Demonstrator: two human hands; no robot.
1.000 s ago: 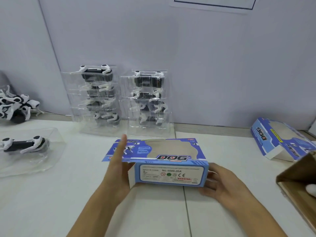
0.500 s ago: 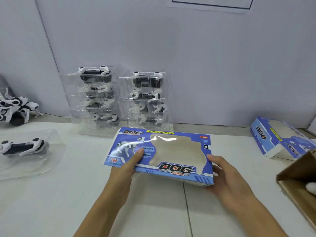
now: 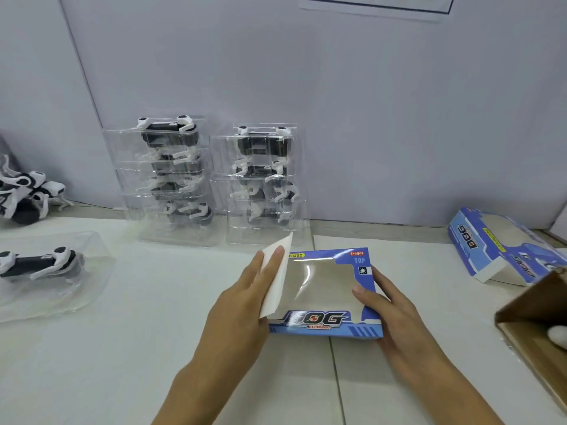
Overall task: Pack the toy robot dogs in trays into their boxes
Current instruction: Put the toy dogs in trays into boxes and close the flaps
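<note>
**Left flap of the blue box lifted, both hands on the box**

A blue toy-dog box (image 3: 328,297) lies window-side up on the white table (image 3: 122,348), near the middle of the view. The left hand (image 3: 242,305) is at the box's left end, its fingers straight and laid against the white inner face of the end flap (image 3: 277,276), which stands raised and tilted over the window. The thumb is hidden behind the flap, so whether the hand pinches the flap cannot be told. The right hand (image 3: 389,311) grips the box's right end, thumb on the top face beside the window and the fingers curled down the side.

Behind the box, 2 stacks of clear trays holding black-and-white robot dogs stand against the grey wall (image 3: 368,118): the left stack (image 3: 167,176) and the right stack (image 3: 260,179), just beside each other. At far left, 1 dog in an open clear tray (image 3: 46,268) lies on the table, well apart from the box. Behind it, loose dogs (image 3: 24,197) lie in a heap by the wall. At right, a second blue box (image 3: 503,246) lies on its side with an end open, and a brown cardboard carton (image 3: 537,329) sits at the frame edge.
</note>
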